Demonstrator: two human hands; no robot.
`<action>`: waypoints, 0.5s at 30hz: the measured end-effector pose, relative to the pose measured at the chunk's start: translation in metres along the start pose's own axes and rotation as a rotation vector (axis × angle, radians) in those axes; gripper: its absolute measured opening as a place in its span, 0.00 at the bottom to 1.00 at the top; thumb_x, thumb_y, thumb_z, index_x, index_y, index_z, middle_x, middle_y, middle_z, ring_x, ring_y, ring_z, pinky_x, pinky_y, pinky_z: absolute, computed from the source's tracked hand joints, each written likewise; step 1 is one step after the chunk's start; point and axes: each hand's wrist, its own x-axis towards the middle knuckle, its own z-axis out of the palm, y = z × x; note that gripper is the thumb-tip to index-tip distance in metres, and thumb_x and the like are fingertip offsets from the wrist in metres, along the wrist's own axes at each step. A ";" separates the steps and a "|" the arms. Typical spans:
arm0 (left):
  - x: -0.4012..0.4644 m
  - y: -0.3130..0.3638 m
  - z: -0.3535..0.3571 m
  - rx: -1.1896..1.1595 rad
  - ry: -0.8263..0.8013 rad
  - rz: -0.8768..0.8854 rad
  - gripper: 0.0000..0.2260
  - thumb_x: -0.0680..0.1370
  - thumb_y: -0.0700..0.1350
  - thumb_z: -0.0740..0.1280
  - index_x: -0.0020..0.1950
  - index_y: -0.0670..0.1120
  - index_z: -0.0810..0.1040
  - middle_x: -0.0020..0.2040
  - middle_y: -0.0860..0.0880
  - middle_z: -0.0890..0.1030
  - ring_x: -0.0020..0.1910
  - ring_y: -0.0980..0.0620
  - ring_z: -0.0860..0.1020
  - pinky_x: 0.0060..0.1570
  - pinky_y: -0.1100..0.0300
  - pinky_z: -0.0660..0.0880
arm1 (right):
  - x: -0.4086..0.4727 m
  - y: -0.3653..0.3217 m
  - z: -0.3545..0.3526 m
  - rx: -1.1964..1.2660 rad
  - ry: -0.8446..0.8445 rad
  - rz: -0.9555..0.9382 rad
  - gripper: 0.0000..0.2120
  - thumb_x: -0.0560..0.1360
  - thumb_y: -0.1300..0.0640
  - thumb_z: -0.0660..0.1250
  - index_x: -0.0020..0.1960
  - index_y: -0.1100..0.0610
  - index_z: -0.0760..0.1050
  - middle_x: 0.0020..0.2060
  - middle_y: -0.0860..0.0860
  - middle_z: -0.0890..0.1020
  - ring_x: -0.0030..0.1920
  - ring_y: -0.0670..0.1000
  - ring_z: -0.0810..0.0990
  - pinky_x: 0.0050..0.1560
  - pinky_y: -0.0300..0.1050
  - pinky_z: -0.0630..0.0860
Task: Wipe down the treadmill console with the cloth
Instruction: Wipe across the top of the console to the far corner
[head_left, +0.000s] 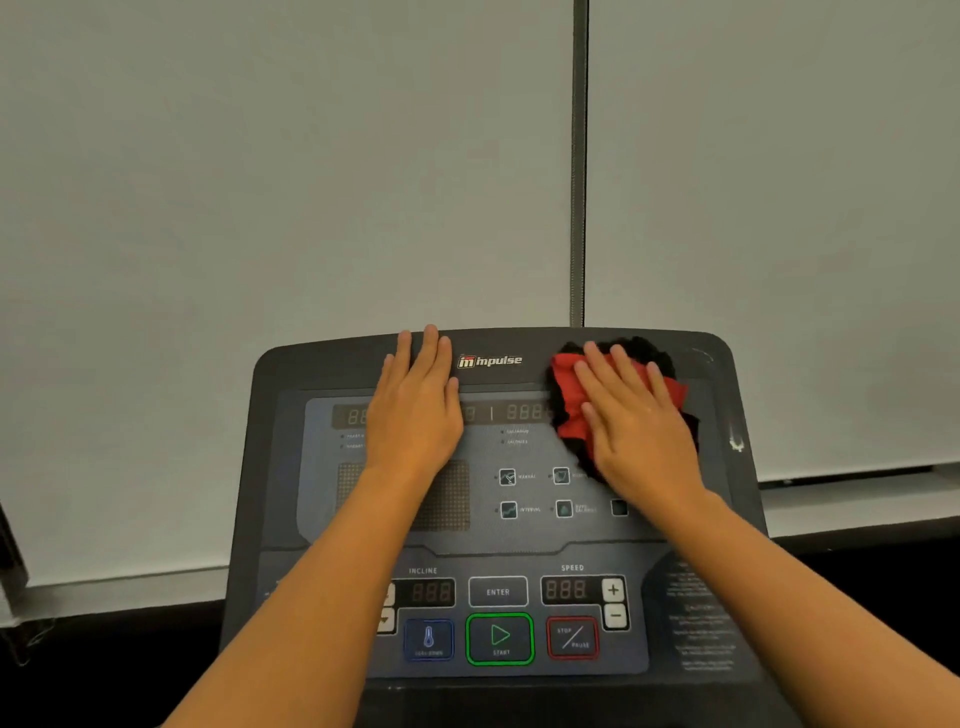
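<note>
The dark grey treadmill console (519, 540) fills the lower middle of the view, tilted up toward me. A red and black cloth (566, 384) lies bunched on its upper right part, over the right end of the display. My right hand (634, 421) presses flat on the cloth, fingers spread and pointing up-left. My left hand (415, 410) rests flat and bare on the upper left of the console, covering part of the number display, fingertips near the top edge.
Grey roller blinds (285, 182) hang behind the console, split by a dark vertical post (579, 156). A window sill ledge (857, 499) runs behind at both sides. Buttons for start (500, 639), stop (572, 638) and enter sit low on the console.
</note>
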 end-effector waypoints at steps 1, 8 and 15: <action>0.000 0.000 -0.001 0.004 -0.007 -0.002 0.22 0.81 0.44 0.55 0.75 0.43 0.59 0.78 0.46 0.57 0.77 0.45 0.50 0.75 0.50 0.50 | 0.006 0.000 -0.001 0.019 0.014 0.104 0.23 0.80 0.54 0.52 0.74 0.57 0.63 0.75 0.52 0.63 0.75 0.57 0.58 0.75 0.59 0.50; -0.001 -0.002 -0.010 -0.007 -0.059 0.011 0.22 0.81 0.45 0.53 0.75 0.44 0.58 0.78 0.48 0.55 0.77 0.46 0.49 0.75 0.52 0.50 | 0.008 -0.062 0.008 0.027 -0.037 -0.155 0.21 0.80 0.48 0.54 0.69 0.54 0.71 0.72 0.52 0.69 0.73 0.57 0.64 0.72 0.61 0.59; -0.002 -0.013 -0.018 -0.029 -0.101 0.044 0.22 0.82 0.42 0.53 0.76 0.45 0.57 0.78 0.49 0.55 0.77 0.47 0.48 0.74 0.53 0.50 | 0.005 -0.051 0.002 0.001 -0.003 0.111 0.22 0.78 0.51 0.52 0.67 0.59 0.73 0.71 0.56 0.70 0.72 0.65 0.64 0.70 0.66 0.57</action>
